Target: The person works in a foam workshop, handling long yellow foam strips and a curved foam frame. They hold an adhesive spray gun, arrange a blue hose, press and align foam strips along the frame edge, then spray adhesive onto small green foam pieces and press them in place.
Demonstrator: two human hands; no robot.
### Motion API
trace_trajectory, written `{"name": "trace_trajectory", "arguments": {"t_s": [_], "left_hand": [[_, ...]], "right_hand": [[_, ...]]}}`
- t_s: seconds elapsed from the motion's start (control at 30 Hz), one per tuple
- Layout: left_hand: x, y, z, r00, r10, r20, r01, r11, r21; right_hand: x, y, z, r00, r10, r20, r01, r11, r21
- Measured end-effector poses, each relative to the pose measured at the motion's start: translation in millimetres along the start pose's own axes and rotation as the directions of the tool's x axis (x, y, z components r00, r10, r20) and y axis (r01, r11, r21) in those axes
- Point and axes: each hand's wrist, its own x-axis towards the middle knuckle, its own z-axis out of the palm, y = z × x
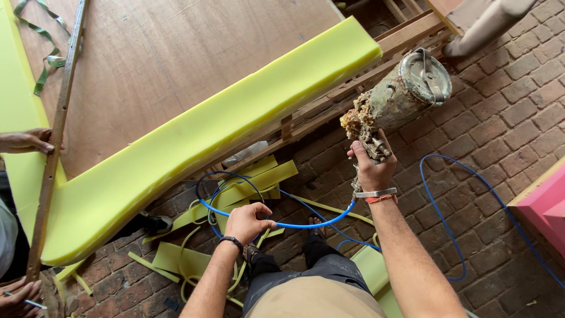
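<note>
My right hand (372,168) grips the handle of a glue-crusted spray gun (400,97) with a round metal cup and lid, held up over the brick floor near the end of a long yellow foam slab (206,138). My left hand (247,221) is closed around the blue air hose (306,224) that runs to the gun. The hose loops over the bricks to my right and behind my left hand. The foam slab lies along the edge of a brown plywood board (176,53) on a wooden frame.
Another person's hands (26,140) at the left hold a long wooden strip (56,135); a lower hand (17,294) holds a pen. Yellow foam offcuts (247,185) litter the bricks. A pink block (544,206) sits at the right. Green strapping (47,59) lies top left.
</note>
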Motion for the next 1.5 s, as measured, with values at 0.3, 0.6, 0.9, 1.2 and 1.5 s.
{"name": "trace_trajectory", "arguments": {"t_s": [0.3,0.6,0.9,1.2,1.5], "left_hand": [[26.2,73.0,26.0,0.997,0.07,-0.011,-0.07,0.998,0.0],[45.7,122.0,44.8,0.986,0.165,-0.018,-0.166,0.986,-0.022],[38.4,158.4,59.9,0.965,0.228,0.132,-0.225,0.974,-0.031],[26.7,191.8,96.8,0.863,0.378,0.334,-0.333,0.925,-0.185],[18.6,211.7,114.6,0.84,0.422,0.341,-0.395,0.906,-0.15]], "right_hand": [[64.1,5.2,-62.3,0.995,-0.077,-0.068,0.077,0.997,0.002],[113.2,9.3,-106.8,0.978,-0.122,-0.171,0.113,0.992,-0.063],[86.0,1.7,-186.4,0.978,0.113,0.173,-0.179,0.885,0.43],[47.9,16.0,-286.0,0.874,-0.145,0.463,-0.339,0.5,0.797],[28.7,-11.6,-314.5,0.781,-0.309,0.543,-0.416,0.391,0.821]]}}
